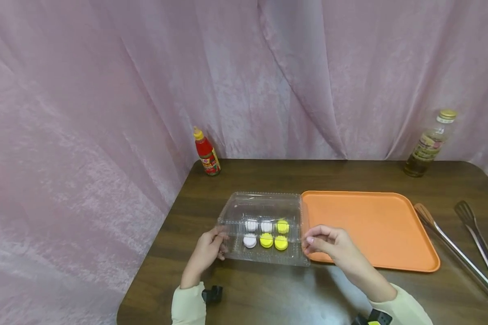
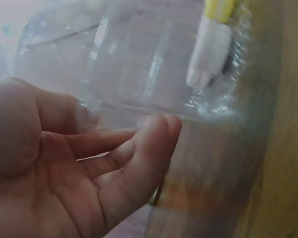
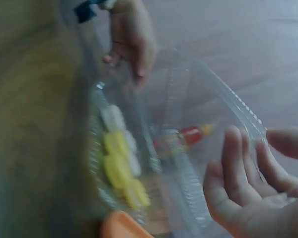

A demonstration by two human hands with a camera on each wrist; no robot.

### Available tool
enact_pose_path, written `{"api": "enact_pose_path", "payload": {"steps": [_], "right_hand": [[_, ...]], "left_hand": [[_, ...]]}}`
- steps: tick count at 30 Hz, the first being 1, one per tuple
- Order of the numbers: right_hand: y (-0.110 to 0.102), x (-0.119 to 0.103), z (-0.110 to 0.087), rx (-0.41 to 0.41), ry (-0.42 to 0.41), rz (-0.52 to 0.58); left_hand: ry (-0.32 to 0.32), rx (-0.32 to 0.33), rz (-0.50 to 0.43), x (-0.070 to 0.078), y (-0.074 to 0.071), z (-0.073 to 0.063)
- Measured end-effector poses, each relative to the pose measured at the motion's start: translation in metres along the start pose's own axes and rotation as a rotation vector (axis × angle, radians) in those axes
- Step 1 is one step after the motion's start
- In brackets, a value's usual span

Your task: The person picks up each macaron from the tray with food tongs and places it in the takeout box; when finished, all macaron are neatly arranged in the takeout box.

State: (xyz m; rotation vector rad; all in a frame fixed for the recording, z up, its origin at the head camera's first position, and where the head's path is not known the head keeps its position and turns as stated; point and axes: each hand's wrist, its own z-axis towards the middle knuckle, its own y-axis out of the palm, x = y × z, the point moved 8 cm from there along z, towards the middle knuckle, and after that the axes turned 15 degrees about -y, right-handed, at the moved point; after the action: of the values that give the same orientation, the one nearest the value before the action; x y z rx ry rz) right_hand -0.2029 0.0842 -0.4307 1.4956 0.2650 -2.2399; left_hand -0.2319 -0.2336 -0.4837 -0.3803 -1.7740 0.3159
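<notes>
A clear plastic clamshell box (image 1: 264,261) sits on the table with its lid (image 1: 264,205) raised at a slant. Inside are three white macarons (image 1: 250,241) and three yellow macarons (image 1: 281,243) in two rows. My left hand (image 1: 207,248) grips the box at its left side; in the left wrist view the thumb (image 2: 64,111) is at the plastic and the other fingertips lie along its edge. At the right, my right hand (image 1: 329,243) pinches the lid's edge between thumb and index finger, the other fingers (image 3: 233,158) loosely bent.
An orange tray (image 1: 366,225) lies right of the box, close against it. Beyond it are two pairs of tongs (image 1: 459,243) (image 1: 480,239). A red sauce bottle (image 1: 207,155) stands at the back left, an oil bottle (image 1: 427,146) at the back right, before a pink curtain (image 1: 236,81).
</notes>
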Motion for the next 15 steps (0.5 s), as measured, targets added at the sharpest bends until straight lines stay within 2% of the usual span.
{"api": "enact_pose_path", "payload": {"steps": [3,7,10,15], "right_hand": [[0.003,0.007,-0.005,0.056,0.035,0.018],[0.004,0.019,-0.014,0.12,0.152,0.018],[0.005,0.028,-0.021,0.15,0.229,0.002],[0.006,0.038,-0.029,0.173,0.282,-0.021]], "left_hand": [[-0.015,-0.023,-0.073,0.002,-0.002,-0.006],[-0.052,-0.045,-0.185,0.002,-0.003,-0.015],[-0.052,-0.036,-0.249,0.002,-0.005,-0.021],[-0.006,-0.027,-0.255,0.002,-0.006,-0.029]]}}
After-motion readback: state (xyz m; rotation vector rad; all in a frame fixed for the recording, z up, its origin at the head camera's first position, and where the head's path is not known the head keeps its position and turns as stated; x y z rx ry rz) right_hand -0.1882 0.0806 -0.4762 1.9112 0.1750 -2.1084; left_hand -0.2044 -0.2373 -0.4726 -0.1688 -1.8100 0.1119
